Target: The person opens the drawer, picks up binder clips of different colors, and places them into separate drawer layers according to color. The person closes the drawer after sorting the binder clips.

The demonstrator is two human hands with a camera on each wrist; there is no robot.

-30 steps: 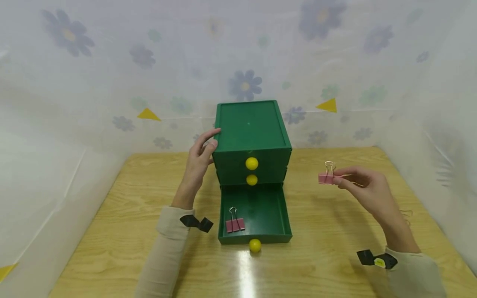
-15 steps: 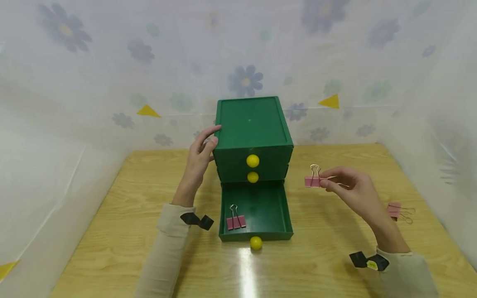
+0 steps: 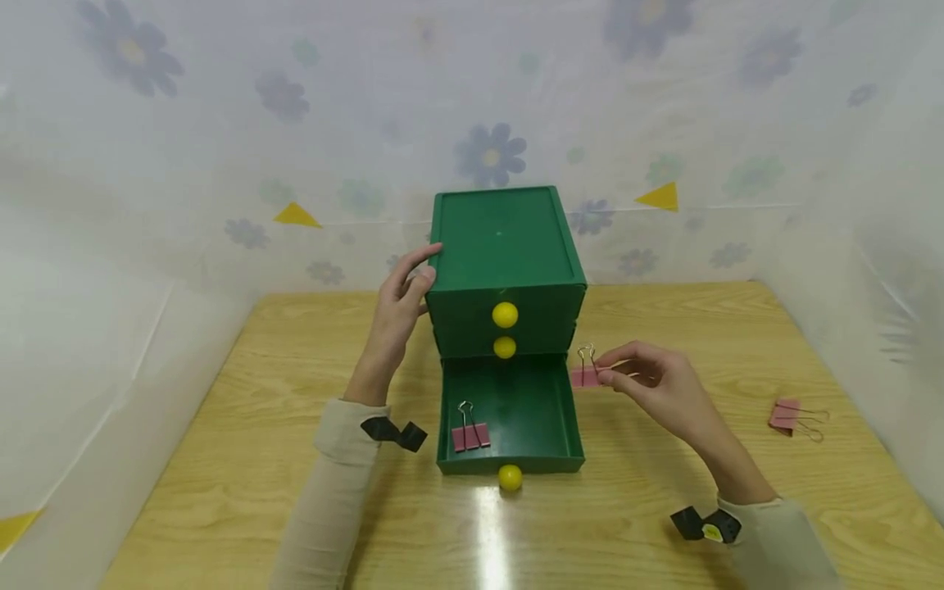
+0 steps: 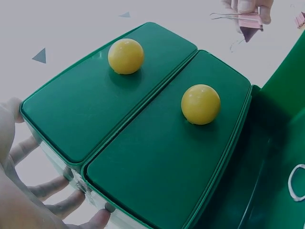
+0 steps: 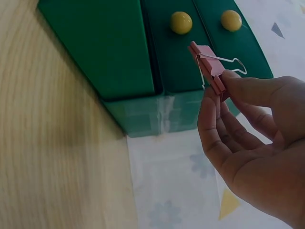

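Note:
A green three-drawer cabinet point(image 3: 504, 250) stands at the back middle of the wooden table point(image 3: 664, 524). Its bottom drawer point(image 3: 516, 426) is pulled out, and one pink binder clip point(image 3: 469, 434) lies in its front left corner. My left hand point(image 3: 400, 311) rests against the cabinet's left side, fingers on the top edge point(image 4: 57, 200). My right hand point(image 3: 649, 385) pinches a second pink binder clip point(image 3: 585, 375) point(image 5: 209, 67) just outside the open drawer's right wall. Yellow ball knobs point(image 3: 505, 315) point(image 4: 200, 104) mark the two closed drawers.
A third pink binder clip point(image 3: 789, 416) lies on the table at the right. A white flowered sheet point(image 3: 221, 164) walls in the table behind and on both sides. The open drawer's yellow knob point(image 3: 510, 477) juts toward the front edge.
My right hand has carried its binder clip leftward and slightly down, from well right of the cabinet to beside the open drawer. The left hand has stayed on the cabinet.

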